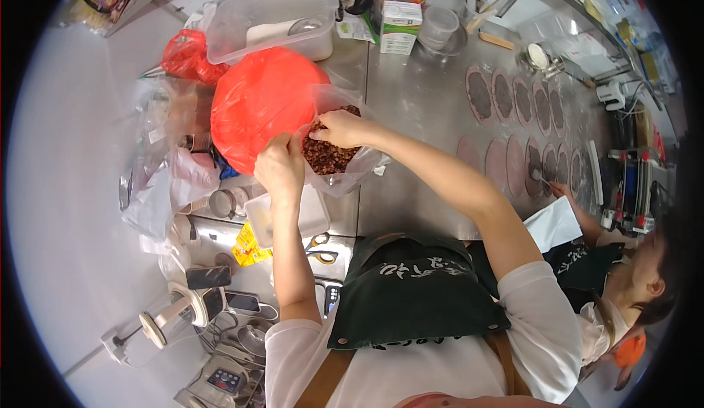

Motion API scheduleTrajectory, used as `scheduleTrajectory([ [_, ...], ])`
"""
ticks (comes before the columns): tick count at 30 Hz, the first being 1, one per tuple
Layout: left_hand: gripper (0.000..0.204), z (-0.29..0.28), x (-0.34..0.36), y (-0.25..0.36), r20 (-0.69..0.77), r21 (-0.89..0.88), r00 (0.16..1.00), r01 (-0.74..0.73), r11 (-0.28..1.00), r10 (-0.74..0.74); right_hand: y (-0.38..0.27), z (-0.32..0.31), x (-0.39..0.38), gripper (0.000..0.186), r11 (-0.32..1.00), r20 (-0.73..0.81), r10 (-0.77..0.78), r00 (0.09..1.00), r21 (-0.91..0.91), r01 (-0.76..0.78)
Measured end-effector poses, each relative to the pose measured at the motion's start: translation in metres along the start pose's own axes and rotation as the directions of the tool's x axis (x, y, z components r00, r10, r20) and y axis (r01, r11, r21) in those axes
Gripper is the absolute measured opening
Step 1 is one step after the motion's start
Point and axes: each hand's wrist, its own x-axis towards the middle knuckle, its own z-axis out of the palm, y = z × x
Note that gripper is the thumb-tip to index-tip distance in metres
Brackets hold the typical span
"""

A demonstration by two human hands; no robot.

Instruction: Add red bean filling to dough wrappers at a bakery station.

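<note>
- Bag (pixel 364 164) sat upper centre of frame: limp, likely slippery, bottom-heavy; rim (pixel 326 96) looked the best hold.
- Your left hand (pixel 279 164) pinched the rim.
- Your right hand (pixel 340 128) was in the bits (pixel 330 157), grip unclear.

The open bag (pixel 361 177) stood on the table (pixel 411 195) with small bits (pixel 334 159) in it. The right hand (pixel 339 128) was in its top, and the left hand (pixel 280 162) was at its left edge. A big full bag (pixel 260 107) sat just left of the open bag. Behind the big one was a tub (pixel 319 45), and a little box (pixel 401 30) stood right of the tub. Scissors (pixel 320 252) lay in front of the open bag. Far to the right, flat pieces (pixel 496 166) lay in two rows, with another person's hand (pixel 561 189) by the near row.
</note>
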Motion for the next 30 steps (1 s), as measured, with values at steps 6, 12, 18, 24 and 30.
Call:
scheduleTrajectory([
  [6, 0.026, -0.001, -0.001, 0.000, 0.010, -0.022, 1.000, -0.026, 0.999, 0.027, -0.017, -0.012, -0.004, 0.035, 0.615, 0.357, 0.300, 0.885, 0.637, -0.465],
  [12, 0.026, -0.006, 0.002, 0.002, 0.023, -0.016, 1.000, 0.003, 1.000, -0.003, -0.027, -0.014, -0.008, 0.032, 0.554, 0.451, 0.347, 0.822, 0.609, -0.568],
  [18, 0.024, -0.010, 0.007, 0.002, 0.106, 0.018, 0.994, 0.008, 1.000, -0.010, -0.034, -0.023, -0.014, 0.031, 0.415, 0.412, 0.374, 0.831, 0.726, -0.548],
  [24, 0.031, -0.043, 0.011, 0.049, -0.049, 0.098, 0.998, -0.038, 0.994, 0.043, -0.047, -0.058, -0.046, 0.031, 0.159, 0.382, 0.186, 0.905, 0.898, -0.411],
  [30, 0.018, -0.027, -0.007, 0.118, -0.312, -0.458, 0.893, -0.440, 0.772, 0.323, 0.012, -0.127, -0.131, 0.031, 0.048, 0.180, 0.286, 0.941, 0.978, -0.201],
])
